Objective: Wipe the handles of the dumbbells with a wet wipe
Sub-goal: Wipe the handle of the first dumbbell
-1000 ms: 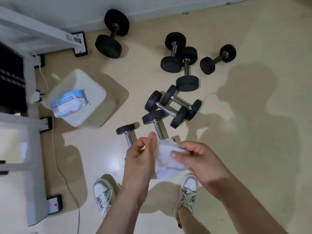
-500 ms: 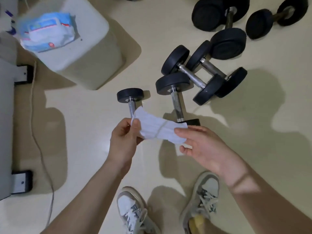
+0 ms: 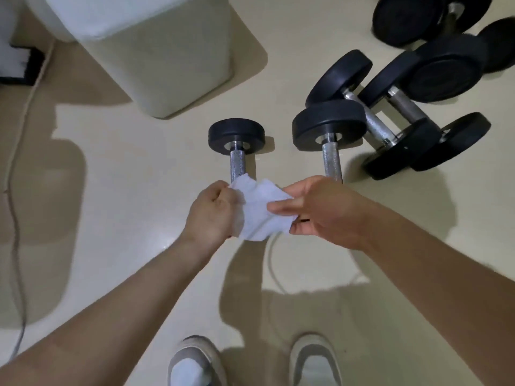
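**Operator:** What do my hands have hold of?

**Inspector:** Your left hand (image 3: 211, 215) has its fingers curled tight round the left edge of the crumpled white wet wipe (image 3: 259, 215). Your right hand (image 3: 326, 213) pinches the opposite edge between thumb and forefinger (image 3: 281, 208), with the other fingers tucked beneath. The wipe hangs creased and slack between the two sets of fingers.

**Operator:** And the dumbbells?

**Inspector:** The small black dumbbell with a steel handle (image 3: 237, 165) lies just beyond your left fingers, with the handle pointing at them. Its near end is hidden behind the wipe's upper edge, and I cannot tell whether wipe and handle touch. The larger black dumbbell with a steel handle (image 3: 331, 160) lies just beyond your right knuckles, and that hand hides its near end. Further out from your right fingers, and to their right, a pair of black dumbbells (image 3: 376, 125) lies side by side, close against each other. More black plates (image 3: 448, 68) crowd behind them.

**Operator:** Anything else on record?

**Inspector:** A pale rectangular plastic bin (image 3: 167, 65) stands well beyond your left fingers, off to their left. A grey cable (image 3: 14, 207) trails over the cream glossy floor (image 3: 125, 190), well apart from that hand. Two grey-and-white shoes (image 3: 192, 363) are visible below your wrists.
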Action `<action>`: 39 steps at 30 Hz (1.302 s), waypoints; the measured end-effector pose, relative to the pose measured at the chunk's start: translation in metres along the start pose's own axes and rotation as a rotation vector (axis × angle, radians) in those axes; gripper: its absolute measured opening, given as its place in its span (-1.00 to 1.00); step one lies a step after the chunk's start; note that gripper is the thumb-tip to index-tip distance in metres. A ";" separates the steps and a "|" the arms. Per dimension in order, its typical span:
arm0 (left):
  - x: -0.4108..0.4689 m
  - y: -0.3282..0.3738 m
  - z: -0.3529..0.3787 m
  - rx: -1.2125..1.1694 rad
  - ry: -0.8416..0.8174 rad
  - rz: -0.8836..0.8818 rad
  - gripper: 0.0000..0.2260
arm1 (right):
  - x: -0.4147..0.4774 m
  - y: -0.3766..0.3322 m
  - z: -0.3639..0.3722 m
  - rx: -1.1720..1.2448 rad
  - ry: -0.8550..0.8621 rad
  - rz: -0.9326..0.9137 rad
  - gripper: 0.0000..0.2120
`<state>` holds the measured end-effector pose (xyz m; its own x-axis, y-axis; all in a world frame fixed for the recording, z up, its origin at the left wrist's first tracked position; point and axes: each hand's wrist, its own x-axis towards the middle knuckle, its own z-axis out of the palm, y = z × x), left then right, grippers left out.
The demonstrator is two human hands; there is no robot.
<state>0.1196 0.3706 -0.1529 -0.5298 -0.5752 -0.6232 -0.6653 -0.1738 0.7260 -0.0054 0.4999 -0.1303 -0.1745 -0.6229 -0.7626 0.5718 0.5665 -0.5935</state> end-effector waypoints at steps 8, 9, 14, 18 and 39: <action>0.052 -0.037 -0.031 0.304 -0.203 0.244 -0.88 | 0.053 0.022 -0.016 0.114 -0.323 -0.201 -0.60; 0.052 -0.045 -0.033 0.371 -0.235 0.258 -0.90 | 0.058 0.022 -0.016 0.196 -0.360 -0.223 -0.59; 0.048 -0.046 -0.033 0.555 -0.204 0.485 -0.85 | 0.059 0.013 -0.008 0.383 -0.278 -0.323 -0.80; 0.028 -0.050 -0.011 1.227 -0.342 0.586 -0.50 | 0.046 0.020 -0.011 0.525 -0.060 -0.322 -0.79; -0.024 -0.127 -0.056 1.452 -0.188 0.674 -0.67 | 0.108 0.094 0.037 -1.002 0.226 -0.639 -0.75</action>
<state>0.2468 0.3616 -0.2139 -0.8988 -0.1094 -0.4244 -0.1495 0.9868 0.0623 0.0587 0.4658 -0.2590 -0.3920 -0.8916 -0.2269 -0.5265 0.4196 -0.7394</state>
